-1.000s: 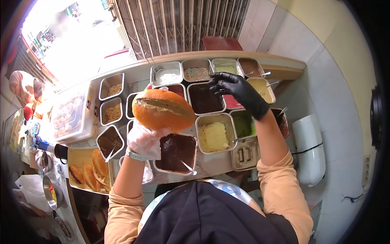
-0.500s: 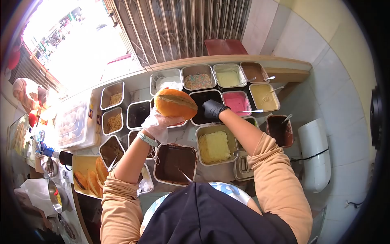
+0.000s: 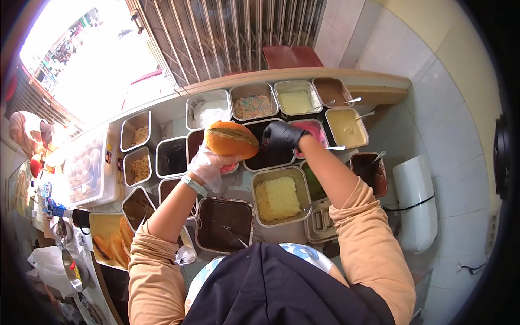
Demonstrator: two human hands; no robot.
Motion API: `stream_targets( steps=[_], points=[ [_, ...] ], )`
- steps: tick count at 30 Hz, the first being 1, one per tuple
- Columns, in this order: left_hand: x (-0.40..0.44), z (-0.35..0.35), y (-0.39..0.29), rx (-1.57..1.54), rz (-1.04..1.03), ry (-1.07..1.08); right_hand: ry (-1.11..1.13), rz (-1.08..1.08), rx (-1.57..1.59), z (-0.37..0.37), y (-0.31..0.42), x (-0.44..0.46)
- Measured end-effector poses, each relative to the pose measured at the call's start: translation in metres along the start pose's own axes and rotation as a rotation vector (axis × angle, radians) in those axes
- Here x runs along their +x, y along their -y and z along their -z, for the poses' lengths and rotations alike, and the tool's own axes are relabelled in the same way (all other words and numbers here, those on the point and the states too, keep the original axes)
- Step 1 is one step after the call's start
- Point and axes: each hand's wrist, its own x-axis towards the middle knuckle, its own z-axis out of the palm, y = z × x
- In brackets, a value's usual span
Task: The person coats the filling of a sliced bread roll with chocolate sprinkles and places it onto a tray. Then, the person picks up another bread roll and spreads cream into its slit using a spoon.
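The person's left hand (image 3: 208,164) is around a bread roll (image 3: 232,140); the right hand (image 3: 283,135) is just right of the roll, over or in the middle tub (image 3: 268,167), which of the two unclear. Beyond the right hand, slightly left: sprinkle tub (image 3: 249,91). To its right: custard tub (image 3: 355,146), spoon in it. Nearer the body: grated-topping tub (image 3: 284,222). Nearer than the left hand: large tub (image 3: 253,226). Left of the left hand: two crumb tubs (image 3: 136,119), one behind the other, then a lidded box (image 3: 92,170); nearer, rolls (image 3: 116,249) in a tray (image 3: 105,221).
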Motion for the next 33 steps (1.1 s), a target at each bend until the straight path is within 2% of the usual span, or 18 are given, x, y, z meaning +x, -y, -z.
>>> stream_targets(
  steps=[3,7,10,13,22,24,27,28,31,33],
  points=[
    [0.001,-0.006,-0.012,0.019,0.111,0.030,-0.037,-0.046,0.202,0.037,0.024,-0.022],
    [0.004,-0.015,-0.015,0.000,0.114,0.010,-0.084,0.007,0.147,0.059,0.048,-0.029],
    [0.008,-0.018,-0.010,-0.247,0.099,0.084,-0.139,0.090,0.118,0.065,0.061,-0.031],
    [0.012,-0.019,-0.002,-0.326,0.049,0.096,-0.121,0.123,0.077,0.069,0.068,-0.034],
    [0.009,-0.022,-0.006,-0.300,0.059,0.115,-0.140,0.103,0.099,0.067,0.071,-0.037],
    [0.007,-0.022,-0.007,-0.222,0.068,0.071,-0.145,0.124,0.099,0.069,0.076,-0.038],
    [0.006,-0.021,-0.008,-0.127,0.090,0.031,-0.093,0.045,0.122,0.073,0.088,-0.038],
    [0.006,-0.021,-0.009,-0.099,0.099,0.023,-0.106,0.089,0.096,0.072,0.089,-0.036],
    [0.010,-0.019,0.001,-0.304,0.055,0.070,-0.132,0.171,0.068,0.071,0.091,-0.030],
    [0.011,-0.019,0.002,-0.279,0.059,0.054,-0.128,0.160,0.117,0.070,0.094,-0.031]
  ],
)
